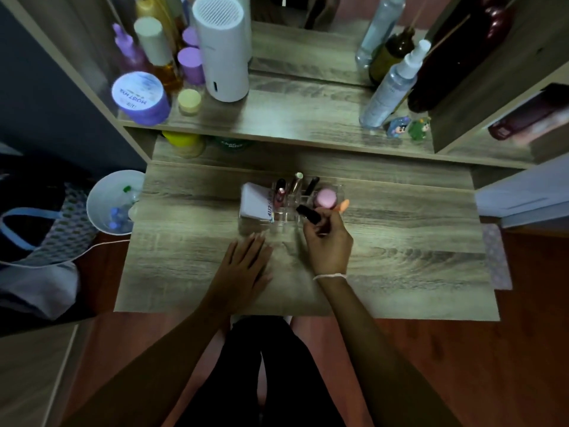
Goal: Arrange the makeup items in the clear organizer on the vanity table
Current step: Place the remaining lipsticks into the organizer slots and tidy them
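A clear organizer [255, 221] sits mid-table on the wooden vanity table [400, 248]. Inside it stand a white packet [255, 201] on the left, a pink lip gloss [279, 194], a gold-capped tube [297, 180], a black tube [311, 184] and a round pink compact [325, 197]. My right hand [328, 241] hovers at the organizer's front right corner, shut on a black tube [308, 214] and an orange-tipped item [344, 206]. My left hand [243, 266] lies flat on the table just in front of the organizer, fingers spread, holding nothing.
The upper shelf [292, 118] carries a white cylinder device [223, 47], purple jars [140, 98], bottles and a spray bottle [391, 87] with two small figurines [398, 126]. A white bin [114, 201] stands left of the table beside a bag [46, 229].
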{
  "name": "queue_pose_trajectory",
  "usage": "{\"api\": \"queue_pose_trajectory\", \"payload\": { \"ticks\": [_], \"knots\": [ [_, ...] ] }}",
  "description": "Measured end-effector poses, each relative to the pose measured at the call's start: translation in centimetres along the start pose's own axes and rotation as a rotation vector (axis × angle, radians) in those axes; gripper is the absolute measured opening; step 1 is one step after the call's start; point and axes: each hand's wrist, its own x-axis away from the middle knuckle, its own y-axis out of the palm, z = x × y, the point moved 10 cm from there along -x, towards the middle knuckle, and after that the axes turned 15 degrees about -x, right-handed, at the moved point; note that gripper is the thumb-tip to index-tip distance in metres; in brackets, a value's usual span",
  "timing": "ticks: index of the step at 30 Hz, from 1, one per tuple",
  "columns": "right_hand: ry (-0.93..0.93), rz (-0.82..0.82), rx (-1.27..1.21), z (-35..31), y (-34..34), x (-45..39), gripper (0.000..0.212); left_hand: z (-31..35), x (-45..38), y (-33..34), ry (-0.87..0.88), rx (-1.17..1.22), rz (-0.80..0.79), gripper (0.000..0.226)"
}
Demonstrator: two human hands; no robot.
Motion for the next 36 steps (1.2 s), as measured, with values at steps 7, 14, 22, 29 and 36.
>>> {"api": "queue_pose_trajectory", "payload": {
  "ticks": [7,14,22,29,36],
  "knots": [
    [-0.020,-0.045,0.059,-1.0,2.3,-1.6,0.021,-0.4,0.3,0.5,-0.034,0.055,0.038,0.057],
    [-0.007,-0.079,0.065,-1.5,3.5,-2.3,0.021,-0.4,0.3,-1.0,-0.060,0.070,0.113,0.054],
    [-0.010,-0.153,0.125,-1.1,4.5,-2.7,0.025,-0.4,0.3,-1.2,-0.067,0.065,0.124,0.054],
    [0.038,-0.179,0.154,0.1,4.6,-3.1,0.028,-0.5,0.2,-1.3,-0.069,0.071,0.129,0.053],
    [0.058,-0.223,0.188,0.4,5.1,-3.3,0.033,-0.5,0.4,-1.3,-0.055,0.081,0.116,0.053]
  ]
}}
